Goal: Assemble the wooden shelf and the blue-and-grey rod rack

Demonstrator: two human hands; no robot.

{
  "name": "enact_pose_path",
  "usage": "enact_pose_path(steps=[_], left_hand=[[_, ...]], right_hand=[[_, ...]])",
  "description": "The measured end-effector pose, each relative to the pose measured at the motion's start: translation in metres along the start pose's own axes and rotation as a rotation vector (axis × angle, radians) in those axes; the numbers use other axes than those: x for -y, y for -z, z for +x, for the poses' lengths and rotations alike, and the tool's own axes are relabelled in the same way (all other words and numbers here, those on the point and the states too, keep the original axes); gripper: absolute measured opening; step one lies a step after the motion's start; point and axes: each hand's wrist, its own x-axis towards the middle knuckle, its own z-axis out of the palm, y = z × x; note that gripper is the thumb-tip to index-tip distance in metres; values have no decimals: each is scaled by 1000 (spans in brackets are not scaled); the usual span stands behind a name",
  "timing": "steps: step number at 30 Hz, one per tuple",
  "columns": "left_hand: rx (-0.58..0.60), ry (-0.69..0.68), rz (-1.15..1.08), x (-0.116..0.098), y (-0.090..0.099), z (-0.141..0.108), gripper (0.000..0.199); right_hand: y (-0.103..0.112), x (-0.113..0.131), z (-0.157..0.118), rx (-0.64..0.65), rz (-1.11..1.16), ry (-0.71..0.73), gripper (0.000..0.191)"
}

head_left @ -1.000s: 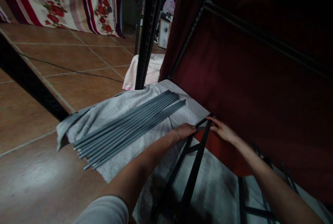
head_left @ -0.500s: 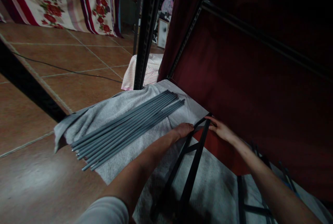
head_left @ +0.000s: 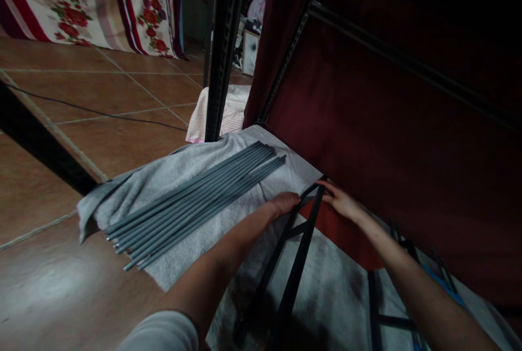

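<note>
Dark red fabric (head_left: pixel 387 122) hangs behind a grey cloth (head_left: pixel 171 168) and a black ladder-like frame (head_left: pixel 300 258).
The frame is right of the grey rods (head_left: pixel 196 204). Left hand (head_left: pixel 286 203) grips its left rail; right hand (head_left: pixel 341 204) touches the far corner, forefinger extended, grip undeterminable.

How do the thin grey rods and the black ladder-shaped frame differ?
The thin grey rods lie on the grey cloth, untouched; the black ladder-shaped frame has the left hand and right hand at its far end. Rods are round and separate; the frame's bars are joined by crosspieces. Both are long.
</note>
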Motion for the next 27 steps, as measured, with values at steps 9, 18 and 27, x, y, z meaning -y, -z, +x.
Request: enact_pose_path(steps=[9,18,27], left_hand=[[5,34,40,-1,1,-2,22],[-11,73,17,0,0,-1,20],[-23,89,27,-9,4,-2,23]], right_hand=[[-2,-7,2,-11,-37,1,57],[-2,-2,-1,-31,-115,8,56],[-4,5,-4,-70,-247,-9,56]])
